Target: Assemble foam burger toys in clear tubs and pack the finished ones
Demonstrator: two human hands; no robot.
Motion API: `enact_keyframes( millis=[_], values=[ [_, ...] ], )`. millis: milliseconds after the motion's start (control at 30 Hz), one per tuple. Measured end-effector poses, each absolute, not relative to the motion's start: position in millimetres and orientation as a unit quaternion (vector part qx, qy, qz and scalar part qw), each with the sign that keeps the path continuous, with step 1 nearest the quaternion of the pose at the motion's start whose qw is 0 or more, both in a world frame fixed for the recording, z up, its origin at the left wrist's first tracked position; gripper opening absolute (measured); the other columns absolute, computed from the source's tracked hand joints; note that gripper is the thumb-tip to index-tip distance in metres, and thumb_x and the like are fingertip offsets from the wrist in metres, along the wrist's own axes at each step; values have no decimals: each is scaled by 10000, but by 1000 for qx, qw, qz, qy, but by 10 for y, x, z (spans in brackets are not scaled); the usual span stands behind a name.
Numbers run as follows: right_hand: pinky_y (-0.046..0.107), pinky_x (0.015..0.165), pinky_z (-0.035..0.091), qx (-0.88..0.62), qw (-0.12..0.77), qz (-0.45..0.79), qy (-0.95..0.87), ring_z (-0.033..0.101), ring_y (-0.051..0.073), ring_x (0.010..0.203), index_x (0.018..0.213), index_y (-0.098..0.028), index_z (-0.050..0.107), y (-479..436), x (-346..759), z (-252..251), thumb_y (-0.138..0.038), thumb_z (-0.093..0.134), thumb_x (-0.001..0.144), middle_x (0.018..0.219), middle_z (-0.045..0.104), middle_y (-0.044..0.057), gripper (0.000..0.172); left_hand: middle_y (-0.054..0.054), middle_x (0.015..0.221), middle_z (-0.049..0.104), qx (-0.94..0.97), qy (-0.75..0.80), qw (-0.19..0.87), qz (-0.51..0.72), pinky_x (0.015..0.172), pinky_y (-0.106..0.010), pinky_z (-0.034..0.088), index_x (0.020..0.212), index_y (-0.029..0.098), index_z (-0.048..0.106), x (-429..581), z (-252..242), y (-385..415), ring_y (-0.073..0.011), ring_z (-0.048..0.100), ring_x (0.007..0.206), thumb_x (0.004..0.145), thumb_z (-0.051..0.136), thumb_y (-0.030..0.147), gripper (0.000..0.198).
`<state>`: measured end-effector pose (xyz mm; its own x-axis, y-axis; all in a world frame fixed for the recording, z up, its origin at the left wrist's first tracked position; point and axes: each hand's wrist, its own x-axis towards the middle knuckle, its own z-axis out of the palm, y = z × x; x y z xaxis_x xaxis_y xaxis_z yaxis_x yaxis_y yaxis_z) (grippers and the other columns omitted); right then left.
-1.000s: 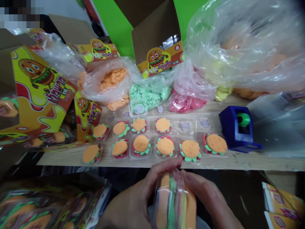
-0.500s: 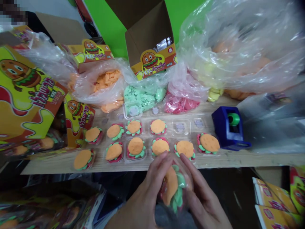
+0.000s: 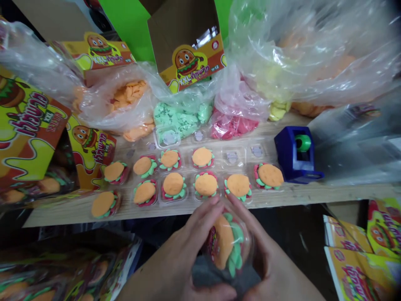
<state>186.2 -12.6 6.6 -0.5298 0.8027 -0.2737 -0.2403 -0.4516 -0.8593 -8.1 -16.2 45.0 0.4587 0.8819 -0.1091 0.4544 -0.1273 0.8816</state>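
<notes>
Both my hands hold a burger-shaped soft candy [image 3: 226,244] in a clear plastic tray, just below the table's front edge. My left hand [image 3: 178,255] cups it from the left and my right hand [image 3: 266,255] from the right. Its orange bun and green lettuce layer show through the plastic. On the wooden table [image 3: 188,211], two rows of similar candies in clear trays [image 3: 205,186] lie just beyond my fingertips. Several trays in the back row [image 3: 232,156] hold no candy, only a small printed label.
Open plastic bags of orange [image 3: 128,100], green [image 3: 180,119], red [image 3: 233,121] and yellow [image 3: 277,110] pieces line the table's back. A blue tape dispenser [image 3: 293,154] stands at right. Printed burger boxes [image 3: 188,46] stand behind and left; more boxes [image 3: 354,263] sit below right.
The tray has turned in my hands, from showing its stacked layers edge-on to showing the bun and lettuce at an angle. The whole scene has shifted left and up in view.
</notes>
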Motion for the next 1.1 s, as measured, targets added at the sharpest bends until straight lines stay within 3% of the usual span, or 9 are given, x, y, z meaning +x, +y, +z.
enact_keyframes(
  millis=[167,300,533,700,867,1000,1100],
  values=[
    [429,1003,303,-363,328,777,-395,339,295,1261,1331,-412,284,-135,1855,103,-438,806,444,1392,380,4,1029,-63,1441,259,733,481,433,209,997,-487,332,1377,386,105,-12,526,-169,-330,268,1292,515,790,372,1101],
    [438,984,338,-379,322,762,-414,382,309,1234,1325,-406,305,-123,1839,163,-425,811,443,1358,430,13,1017,-48,1411,323,734,479,444,185,985,-462,363,1358,411,149,-59,535,-152,-309,342,1260,525,776,410,1042],
    [443,1005,303,-365,301,768,-432,344,324,1252,1336,-394,294,-149,1857,187,-366,804,501,1396,377,-4,979,-74,1420,316,775,448,416,158,1007,-420,341,1381,324,109,-161,539,-152,-297,346,1260,611,702,465,981],
    [474,1031,226,-344,302,783,-422,236,309,1305,1397,-290,147,-182,1833,126,-335,745,600,1435,291,55,998,-152,1405,318,826,465,293,127,974,-421,383,1393,178,24,-53,531,-223,-284,332,1268,673,599,278,927],
    [418,1075,165,-382,296,770,-417,181,222,1335,1395,-295,121,-260,1720,-12,-103,618,673,1453,248,42,898,-256,1363,333,862,474,159,85,889,-407,460,1368,41,101,85,322,-414,-331,315,1265,653,441,134,797],
    [397,1086,147,-413,316,750,-409,147,199,1344,1382,-232,135,-385,1580,-179,-28,587,631,1458,217,80,900,-266,1341,351,874,473,88,61,870,-403,473,1339,58,199,130,43,-584,-361,284,1271,673,404,37,696],
    [362,1082,182,-427,343,743,-385,205,208,1329,1360,-228,200,-458,1510,-269,-103,668,611,1432,275,93,892,-254,1405,228,872,482,24,86,877,-450,461,1283,108,302,167,-143,-665,-404,269,1264,703,438,1,605]
  ],
)
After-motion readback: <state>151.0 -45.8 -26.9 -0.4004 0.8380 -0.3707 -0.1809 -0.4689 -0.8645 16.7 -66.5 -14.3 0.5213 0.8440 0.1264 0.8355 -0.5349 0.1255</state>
